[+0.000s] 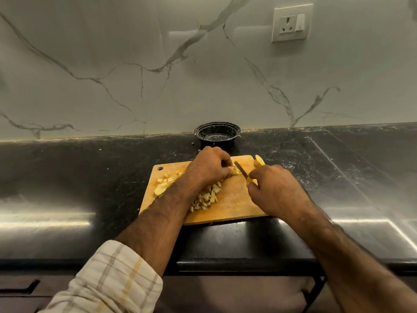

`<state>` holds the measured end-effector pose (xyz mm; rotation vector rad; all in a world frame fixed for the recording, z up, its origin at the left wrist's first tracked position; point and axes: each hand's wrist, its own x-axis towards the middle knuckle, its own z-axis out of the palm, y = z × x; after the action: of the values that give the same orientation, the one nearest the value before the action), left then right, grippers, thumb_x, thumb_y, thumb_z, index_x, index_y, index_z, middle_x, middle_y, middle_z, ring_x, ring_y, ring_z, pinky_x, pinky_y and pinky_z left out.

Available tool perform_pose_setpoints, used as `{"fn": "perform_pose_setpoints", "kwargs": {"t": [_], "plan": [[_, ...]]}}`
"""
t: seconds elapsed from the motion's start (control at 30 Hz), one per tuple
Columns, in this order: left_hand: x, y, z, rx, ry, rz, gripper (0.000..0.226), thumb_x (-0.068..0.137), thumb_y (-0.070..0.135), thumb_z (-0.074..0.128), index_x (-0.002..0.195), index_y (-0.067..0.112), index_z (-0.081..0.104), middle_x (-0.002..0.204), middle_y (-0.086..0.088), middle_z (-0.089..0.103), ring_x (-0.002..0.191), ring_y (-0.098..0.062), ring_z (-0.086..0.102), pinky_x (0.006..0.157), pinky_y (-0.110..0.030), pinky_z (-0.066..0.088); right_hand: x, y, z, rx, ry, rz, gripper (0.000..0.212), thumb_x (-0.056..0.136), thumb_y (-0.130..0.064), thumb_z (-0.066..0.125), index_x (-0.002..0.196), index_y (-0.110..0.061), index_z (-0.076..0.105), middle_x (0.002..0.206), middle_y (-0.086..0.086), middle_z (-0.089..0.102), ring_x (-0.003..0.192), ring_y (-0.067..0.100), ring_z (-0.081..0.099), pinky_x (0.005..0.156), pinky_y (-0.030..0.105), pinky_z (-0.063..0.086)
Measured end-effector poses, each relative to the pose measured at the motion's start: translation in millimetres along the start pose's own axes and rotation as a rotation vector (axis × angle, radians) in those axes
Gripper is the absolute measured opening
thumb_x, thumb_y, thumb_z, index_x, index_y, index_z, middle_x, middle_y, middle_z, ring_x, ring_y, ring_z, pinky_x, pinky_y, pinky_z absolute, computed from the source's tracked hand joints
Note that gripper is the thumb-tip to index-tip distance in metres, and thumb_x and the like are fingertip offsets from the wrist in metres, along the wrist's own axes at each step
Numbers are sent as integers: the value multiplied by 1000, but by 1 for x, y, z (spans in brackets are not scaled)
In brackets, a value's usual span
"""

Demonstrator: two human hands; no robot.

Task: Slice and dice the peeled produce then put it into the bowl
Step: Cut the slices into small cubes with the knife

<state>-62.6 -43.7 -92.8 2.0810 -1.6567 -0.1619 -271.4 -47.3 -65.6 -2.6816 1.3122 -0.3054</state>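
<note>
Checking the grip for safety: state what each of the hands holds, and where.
Right hand grips the small yellow-handled knife by its handle. Left hand pinches a pale produce piece at its left end.

dicing on a cutting board

the left hand pinches a pale piece while the right hand grips a knife with a yellow handle; diced bits lie heaped on the board, a black bowl behind it on the dark counter.
</note>
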Motion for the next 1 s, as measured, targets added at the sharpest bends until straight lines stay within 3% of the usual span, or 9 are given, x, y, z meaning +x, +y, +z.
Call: {"fn": "perform_pose_setpoints", "kwargs": {"t": [0.17, 0.33, 0.47, 0.63, 0.83, 1.0], "plan": [[2, 1, 4, 37, -19, 4, 17, 91, 34, 81, 105, 24, 82, 98, 14, 71, 88, -2, 63, 81, -23, 56, 15, -15, 14, -19, 6, 12, 27, 100, -36, 50, 116, -24, 67, 113, 4, 64, 98, 25, 60, 82, 38, 52], [6, 4, 7, 99, -11, 10, 14, 91, 34, 81, 101, 24, 83, 95, 12, 72, 85, -4, 64, 79, -25, 58, 22, -18, 14, -26, -62, 4, 18, 99, -30, 54, 111, -21, 66, 100, -1, 57, 90, 20, 52, 83, 38, 53], [7, 5, 8, 110, 5, -4, 13, 91, 33, 82, 100, 24, 83, 97, 12, 73, 84, -3, 63, 80, -24, 57, 14, -13, 9, -5, -148, 11, 27, 98, -29, 61, 123, -23, 68, 110, 1, 63, 103, 23, 60, 93, 39, 56], [4, 5, 4, 128, 0, 3, 15, 92, 37, 80, 102, 26, 82, 101, 14, 72, 89, -2, 59, 79, -24, 50, 4, -6, 2, -31, -191, 1, 34, 98, -29, 61, 131, -23, 66, 119, 3, 65, 107, 24, 63, 93, 39, 57], [3, 0, 2, 70, -20, -17, 17, 92, 38, 79, 103, 26, 81, 102, 13, 74, 90, -2, 63, 82, -25, 56, 3, 2, -1, 8, -48, -1, 34, 95, -34, 57, 125, -24, 69, 110, 1, 67, 92, 19, 61, 80, 37, 58], [5, -1, 5, 60, -15, -23, 12, 91, 33, 80, 100, 25, 83, 98, 18, 68, 91, -4, 62, 75, -22, 48, 14, -13, 8, -14, -31, -6, 31, 99, -34, 51, 126, -26, 66, 114, 3, 64, 92, 21, 55, 79, 38, 51]]}}
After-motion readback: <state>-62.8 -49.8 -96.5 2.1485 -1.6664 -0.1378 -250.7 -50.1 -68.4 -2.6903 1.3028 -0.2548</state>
